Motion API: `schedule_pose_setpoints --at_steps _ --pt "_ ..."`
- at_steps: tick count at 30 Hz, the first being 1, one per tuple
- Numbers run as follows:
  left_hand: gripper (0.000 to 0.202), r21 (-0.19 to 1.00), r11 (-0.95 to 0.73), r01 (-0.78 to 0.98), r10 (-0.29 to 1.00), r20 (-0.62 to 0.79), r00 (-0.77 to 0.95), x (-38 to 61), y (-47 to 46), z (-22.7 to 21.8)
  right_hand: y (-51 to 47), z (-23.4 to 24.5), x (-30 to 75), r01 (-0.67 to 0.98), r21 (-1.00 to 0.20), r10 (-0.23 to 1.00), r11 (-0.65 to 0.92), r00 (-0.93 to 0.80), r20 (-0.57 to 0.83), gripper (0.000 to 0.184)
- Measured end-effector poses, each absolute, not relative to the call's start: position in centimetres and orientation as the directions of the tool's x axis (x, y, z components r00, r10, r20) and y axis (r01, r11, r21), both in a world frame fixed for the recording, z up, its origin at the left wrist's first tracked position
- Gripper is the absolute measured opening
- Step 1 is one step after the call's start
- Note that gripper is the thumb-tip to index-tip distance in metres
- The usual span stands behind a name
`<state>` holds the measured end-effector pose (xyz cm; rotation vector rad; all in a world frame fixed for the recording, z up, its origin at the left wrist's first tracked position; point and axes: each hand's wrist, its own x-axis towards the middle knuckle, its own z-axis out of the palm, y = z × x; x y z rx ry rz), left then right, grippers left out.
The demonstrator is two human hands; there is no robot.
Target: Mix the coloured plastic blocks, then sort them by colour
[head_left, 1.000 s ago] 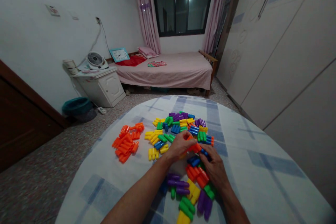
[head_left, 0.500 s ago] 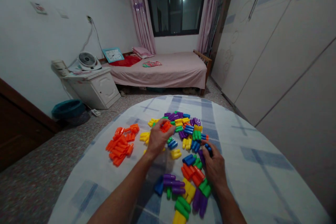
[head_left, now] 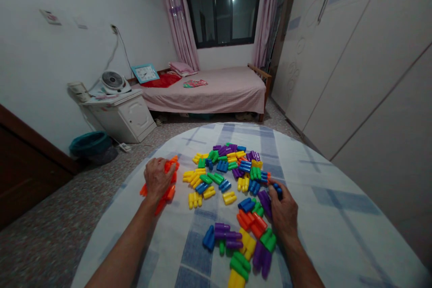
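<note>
On the left of the table, my left hand (head_left: 158,179) is over a pile of orange plastic building blocks (head_left: 169,194). Its fingers are curled, and orange shows between thumb and fingers; the hand hides much of the pile. To the right, my right hand (head_left: 285,207) is closed around a dark blue block (head_left: 278,190) and rests beside a purple block (head_left: 265,203). Near it runs a joined line of blocks, including an orange one (head_left: 252,222), a yellow one (head_left: 247,243) and a green one (head_left: 240,265). Mixed loose blocks (head_left: 222,166) lie scattered mid-table.
The oval table has a blue-and-white checked cloth (head_left: 330,234). Beyond it stand a bed (head_left: 216,92) with a pink sheet and a white cabinet (head_left: 135,114) bearing a fan (head_left: 113,80). A teal-lined bin (head_left: 91,144) is at left, a tall wardrobe (head_left: 354,76) at right.
My left hand has moved left from the mixed blocks to the orange pile, carrying an orange block. My right hand stays by the joined blocks with the blue block. The view has shifted slightly.
</note>
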<state>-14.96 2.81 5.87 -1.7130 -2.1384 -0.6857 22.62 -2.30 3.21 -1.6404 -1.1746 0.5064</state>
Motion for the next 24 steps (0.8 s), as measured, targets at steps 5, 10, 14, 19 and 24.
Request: schedule_pose_setpoints --at_steps 5,10,14,19,24 --pt "0.045 0.275 0.119 0.954 0.868 0.438 -0.235 -15.3 3.0 5.4 -2.5 3.5 22.5 0.453 -0.891 0.882 -0.031 0.431 0.188 0.043" --pt "0.041 0.261 0.026 0.965 0.759 0.623 -0.189 -13.9 3.1 6.3 -2.4 3.5 22.5 0.451 -0.892 0.886 -0.035 0.427 0.181 0.043" --pt "0.024 0.324 -0.352 0.878 0.767 0.637 0.073 -8.3 3.4 7.9 -2.4 3.4 22.5 0.459 -0.888 0.889 -0.019 0.415 0.195 0.044" --pt "0.022 0.280 -0.637 0.718 0.737 0.493 0.462 0.2 5.9 8.0 -2.3 3.4 22.5 0.460 -0.888 0.893 -0.015 0.406 0.195 0.043" --pt "0.034 0.098 -0.665 0.741 0.733 0.277 0.621 4.7 9.8 7.7 -2.3 3.4 22.7 0.464 -0.885 0.900 -0.015 0.392 0.190 0.040"
